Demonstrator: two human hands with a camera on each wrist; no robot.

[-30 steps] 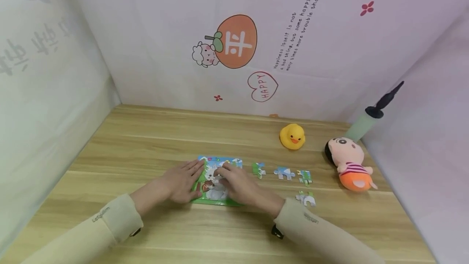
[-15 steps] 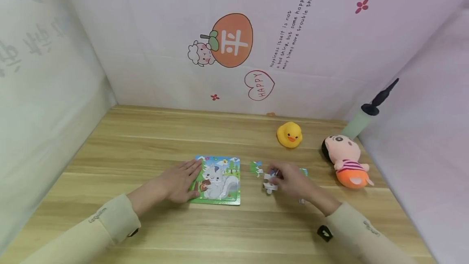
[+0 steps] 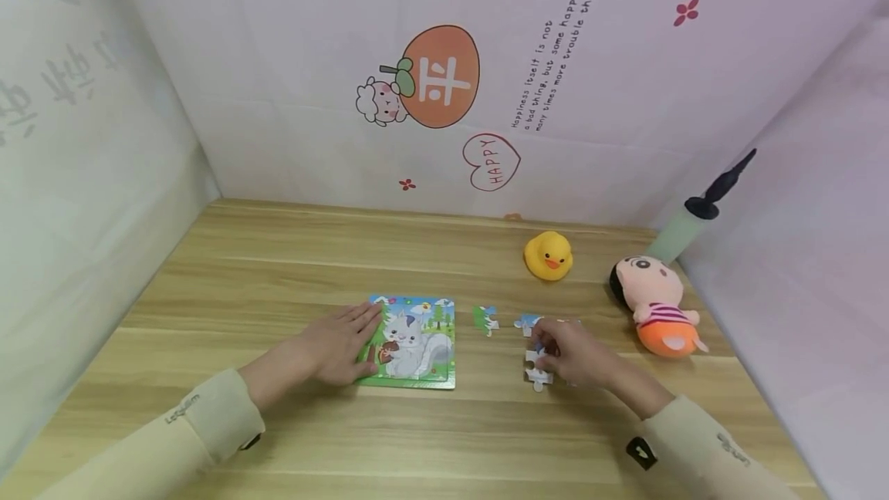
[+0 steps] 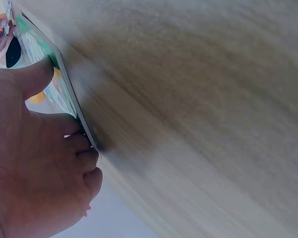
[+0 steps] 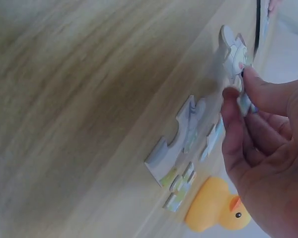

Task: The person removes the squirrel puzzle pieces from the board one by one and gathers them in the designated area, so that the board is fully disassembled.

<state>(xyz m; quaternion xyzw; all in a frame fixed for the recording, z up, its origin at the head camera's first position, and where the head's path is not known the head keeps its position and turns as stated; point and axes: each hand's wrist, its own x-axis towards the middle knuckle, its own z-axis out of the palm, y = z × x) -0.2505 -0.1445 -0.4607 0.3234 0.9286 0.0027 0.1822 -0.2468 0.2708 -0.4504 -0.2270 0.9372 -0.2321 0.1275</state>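
Note:
A squirrel picture puzzle board (image 3: 417, 357) lies flat on the table in the head view. My left hand (image 3: 340, 344) rests on its left edge, fingers extended; the left wrist view shows the thumb (image 4: 37, 77) at the board's rim. To the right of the board, my right hand (image 3: 576, 353) pinches a jigsaw piece (image 3: 538, 376) between thumb and fingers. The right wrist view shows this white-and-grey piece (image 5: 235, 57) raised and tilted. Nearby lie a green jigsaw piece (image 3: 485, 319) and a blue one (image 3: 525, 322); others are partly hidden behind the right hand.
A yellow rubber duck (image 3: 549, 256) stands behind the loose pieces. Farther right lies a plush doll (image 3: 656, 303), with a hand pump (image 3: 677, 234) leaning by the right wall. Printed cloth (image 3: 299, 99) hangs at the back of the wooden table (image 3: 278, 253).
My right hand has left the board and moved right, carrying a jigsaw piece towards the loose ones. The left hand has stayed on the board's edge.

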